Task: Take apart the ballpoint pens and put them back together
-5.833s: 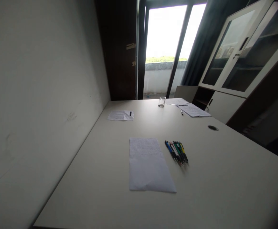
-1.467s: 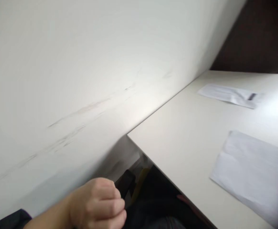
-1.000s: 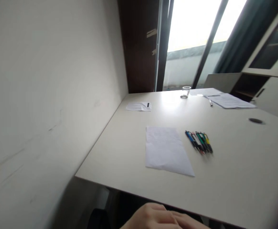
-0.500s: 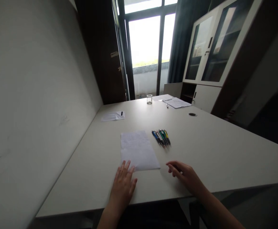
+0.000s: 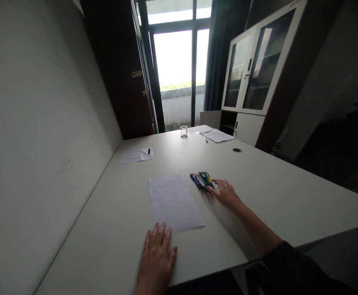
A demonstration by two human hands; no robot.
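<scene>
My left hand (image 5: 157,258) lies flat with its fingers spread. Its fingertips reach the lower left edge of a sheet of paper (image 5: 174,205), which has handwriting across its upper half. My right hand (image 5: 226,194) is at the right side of a row of pens (image 5: 201,182). Thumb and forefinger are apart there, close to the nearest pens; whether they touch one is hard to make out. The pens lie side by side on the white table, several of them, in blue, white, green and yellow with dark grips.
On the white table (image 5: 111,213) lie a crumpled sheet (image 5: 136,155) at the left and a stack of papers (image 5: 218,135) at the back, with a single pen (image 5: 206,139) beside it. A glass beaker (image 5: 183,131) stands near the far edge. A round cable hole (image 5: 237,150) is at the right.
My right hand has moved forward from beside the paper's lower corner to the pens, its fingers parting. My left hand stays at the paper's lower edge. The camera view has shifted slightly.
</scene>
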